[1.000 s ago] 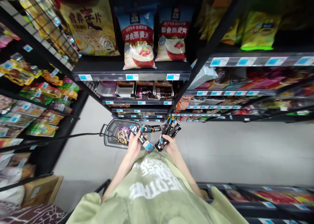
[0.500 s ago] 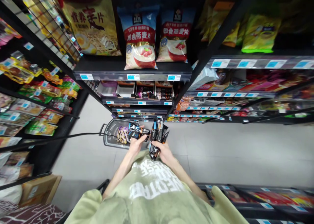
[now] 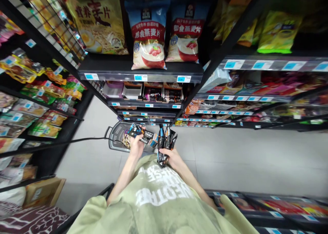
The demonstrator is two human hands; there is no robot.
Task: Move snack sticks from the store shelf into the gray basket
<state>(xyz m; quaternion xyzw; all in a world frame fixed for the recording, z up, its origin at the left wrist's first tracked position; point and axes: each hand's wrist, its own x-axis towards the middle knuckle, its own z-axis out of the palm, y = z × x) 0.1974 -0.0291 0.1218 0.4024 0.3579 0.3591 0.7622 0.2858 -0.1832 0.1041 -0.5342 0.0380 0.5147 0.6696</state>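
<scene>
My left hand (image 3: 136, 145) is closed on some black packets (image 3: 148, 137) with white print and blue and orange patches, held out over a grey shopping basket (image 3: 112, 143). My right hand (image 3: 169, 154) grips a bunch of slim black packets (image 3: 164, 141) with blue and orange marks, standing on end in front of my green shirt. The two handfuls are side by side, almost touching. Inside the basket, a pack with a purple and cream pattern (image 3: 126, 138) shows partly behind my left hand. Exactly what the packets contain cannot be read.
Ahead, a black shelf (image 3: 107, 77) carries bags of oatmeal (image 3: 150, 39). Open boxes of small packets (image 3: 153, 94) sit on the tier below. Snack racks (image 3: 38, 100) line the left, more shelves (image 3: 256, 97) the right. A cardboard box (image 3: 42, 193) stands at lower left.
My left hand has shifted slightly left, and the packets in it now extend further right, showing more of their printed face. My right hand keeps its bunch in nearly the same place.
</scene>
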